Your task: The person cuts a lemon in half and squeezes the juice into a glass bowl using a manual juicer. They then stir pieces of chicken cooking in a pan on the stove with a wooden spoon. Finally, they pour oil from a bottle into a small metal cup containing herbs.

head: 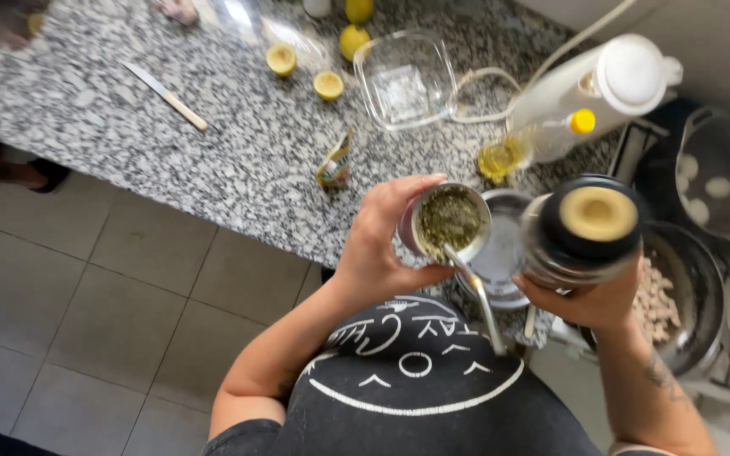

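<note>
Underfoot, grey floor tiles (86, 295) run left of a speckled granite counter (238, 160), where a knife (166, 95) and halved lemons (304, 73) lie. Over its near edge the left hand (378, 249) wraps a metal cup of green herb (448, 221), mouth facing up, its metal straw (482, 300) slanting down toward the person. Just beside it, the right hand (593, 300) grasps an upright dark flask (589, 228).
</note>
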